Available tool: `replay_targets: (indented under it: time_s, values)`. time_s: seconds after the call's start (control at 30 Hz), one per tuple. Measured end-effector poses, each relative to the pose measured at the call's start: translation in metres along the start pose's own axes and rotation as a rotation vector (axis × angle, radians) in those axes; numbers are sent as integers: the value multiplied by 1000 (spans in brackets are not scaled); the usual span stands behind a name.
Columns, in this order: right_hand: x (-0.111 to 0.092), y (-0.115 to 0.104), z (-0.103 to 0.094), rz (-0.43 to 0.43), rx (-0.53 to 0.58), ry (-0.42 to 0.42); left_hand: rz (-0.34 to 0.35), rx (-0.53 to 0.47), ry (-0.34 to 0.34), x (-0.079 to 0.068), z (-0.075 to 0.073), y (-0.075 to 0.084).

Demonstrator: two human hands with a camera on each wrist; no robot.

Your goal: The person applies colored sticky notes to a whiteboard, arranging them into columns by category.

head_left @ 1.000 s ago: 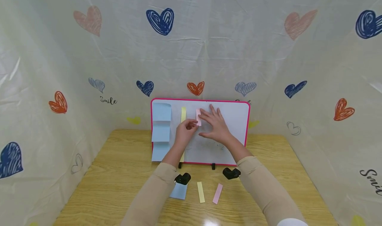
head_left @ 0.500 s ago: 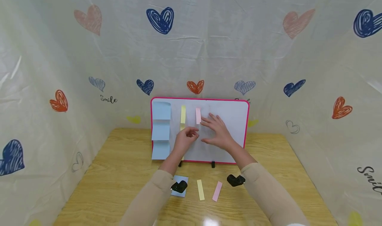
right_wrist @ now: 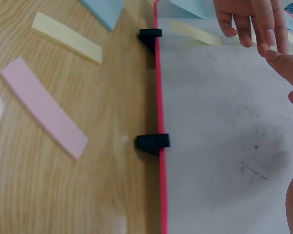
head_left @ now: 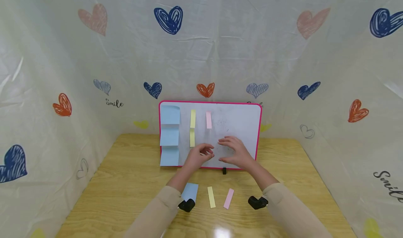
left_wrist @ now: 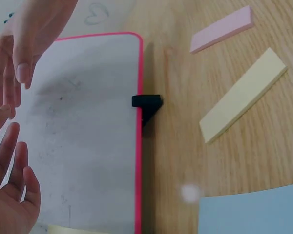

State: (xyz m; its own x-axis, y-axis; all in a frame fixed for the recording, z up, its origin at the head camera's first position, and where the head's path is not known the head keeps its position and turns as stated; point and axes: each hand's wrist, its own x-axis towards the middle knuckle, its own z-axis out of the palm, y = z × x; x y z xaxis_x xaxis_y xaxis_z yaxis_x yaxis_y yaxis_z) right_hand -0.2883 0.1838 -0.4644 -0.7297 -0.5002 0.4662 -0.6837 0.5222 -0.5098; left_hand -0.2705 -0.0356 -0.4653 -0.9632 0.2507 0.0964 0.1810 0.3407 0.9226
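Both hands hover in front of the lower half of a pink-rimmed whiteboard, with nothing held. My left hand has loosely bent fingers and sits left of my right hand, whose fingers and thumb are spread apart. A single pink sticky strip hangs on the board above them. Left of it runs a column of yellow sticky strips, its lower end hidden by the left hand. Three blue sticky notes line the board's left edge.
On the wooden table lie a blue sticky-note pad, a yellow strip pad and a pink strip pad. Black feet support the board's lower edge. A heart-patterned curtain surrounds the table.
Both hands have come down and back from the pink strip, leaving it stuck on the board. The left fingers have let go of its lower end, and the right hand has drifted rightward.
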Motion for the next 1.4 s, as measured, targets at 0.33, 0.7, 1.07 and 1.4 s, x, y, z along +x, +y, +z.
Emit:
replay_targets:
  time_s: [0.33,0.7,1.07,1.4]
  values:
    - [-51,9,20,-45,20,-7,-3,-8,-69,-28,15,-18]
    - [-99,7,32,56,38,-117,6,-44,-109,-52,41,-44]
    - [-148,3,51,145,58,-49,35,42,-247,-72,71,-64]
    - [-171,2,67,201,53,14,90,284,-271,-79,84,-65]
